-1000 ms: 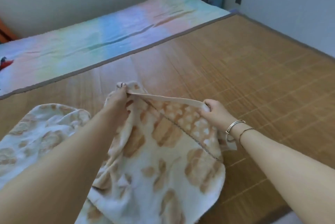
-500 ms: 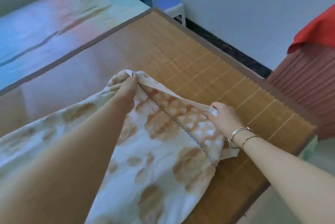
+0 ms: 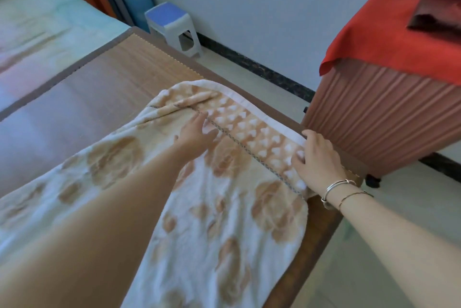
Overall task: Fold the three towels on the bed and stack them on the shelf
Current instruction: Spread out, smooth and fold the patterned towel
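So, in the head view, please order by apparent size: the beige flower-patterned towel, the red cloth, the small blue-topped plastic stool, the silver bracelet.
1. Beige flower-patterned towel, though it is nearest the camera.
2. Red cloth.
3. Blue-topped plastic stool, farthest away.
4. Silver bracelet.

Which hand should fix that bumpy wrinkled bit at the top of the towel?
Probably the left hand. It lies flat on the towel just below the bunched fold, while the right hand presses the far corner by the bed edge.
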`<state>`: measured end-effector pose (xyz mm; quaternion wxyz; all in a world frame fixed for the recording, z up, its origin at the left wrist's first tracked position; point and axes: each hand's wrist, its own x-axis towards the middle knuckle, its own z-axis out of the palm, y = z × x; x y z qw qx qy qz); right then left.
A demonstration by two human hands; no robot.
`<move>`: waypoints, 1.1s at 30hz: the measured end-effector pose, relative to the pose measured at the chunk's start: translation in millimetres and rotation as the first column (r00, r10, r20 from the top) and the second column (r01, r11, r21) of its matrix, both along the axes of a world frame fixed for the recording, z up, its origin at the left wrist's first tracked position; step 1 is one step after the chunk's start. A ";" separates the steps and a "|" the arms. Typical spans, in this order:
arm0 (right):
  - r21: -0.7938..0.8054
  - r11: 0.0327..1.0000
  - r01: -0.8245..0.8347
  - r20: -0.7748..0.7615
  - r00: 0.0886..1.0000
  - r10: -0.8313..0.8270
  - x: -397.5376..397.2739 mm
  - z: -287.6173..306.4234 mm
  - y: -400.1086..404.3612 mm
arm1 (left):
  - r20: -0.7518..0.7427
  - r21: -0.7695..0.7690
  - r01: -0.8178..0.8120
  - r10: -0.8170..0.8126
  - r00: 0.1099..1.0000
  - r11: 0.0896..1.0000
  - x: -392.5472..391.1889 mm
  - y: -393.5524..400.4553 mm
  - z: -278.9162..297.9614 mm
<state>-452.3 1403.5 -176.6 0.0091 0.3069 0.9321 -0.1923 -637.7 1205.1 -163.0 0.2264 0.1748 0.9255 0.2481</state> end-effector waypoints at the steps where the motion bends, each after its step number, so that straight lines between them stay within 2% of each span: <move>1: -0.001 1.000 0.027 0.015 1.000 -0.027 6.5 -0.5 -0.8 | -0.008 -0.069 0.060 -0.061 0.998 0.996 8.4 -3.5 -4.7; 4: -0.124 0.982 0.141 -0.009 0.990 -0.143 17.5 4.1 -5.8 | 0.011 -0.138 0.165 -0.165 0.986 0.977 33.5 -14.0 -16.1; 6: -0.101 0.988 0.121 -0.050 0.991 -0.127 20.7 5.3 -9.6 | 0.037 -0.149 0.170 -0.167 0.985 0.974 47.8 -18.7 -19.9; 9: 0.078 0.995 0.066 -0.051 0.997 -0.062 22.3 7.3 -11.3 | 0.063 -0.193 0.191 -0.182 0.981 0.962 61.8 -24.5 -24.3; 13: 0.422 0.905 0.063 0.116 0.986 -0.122 27.1 13.1 -1.0 | 0.068 -0.203 0.200 -0.190 0.979 0.959 70.4 -34.5 -23.8; 16: 0.508 0.861 0.004 0.121 0.990 -0.077 24.3 20.1 -10.4 | 0.068 -0.203 0.166 -0.156 0.985 0.965 70.9 -52.1 -21.0; 23: 0.326 0.890 -0.317 0.186 0.945 0.269 -25.2 28.0 -119.6 | 0.029 -0.240 -0.007 0.014 0.999 0.971 60.5 -153.0 -15.9; 28: 0.209 0.847 -0.490 0.094 0.872 0.481 -77.1 25.5 -219.3 | -0.038 -0.260 -0.203 0.201 0.979 0.944 39.8 -261.6 -13.1; 33: 0.143 0.811 -0.567 -0.019 0.818 0.575 -121.4 17.4 -287.1 | -0.156 -0.182 -0.351 0.326 0.932 0.918 15.8 -339.1 -11.6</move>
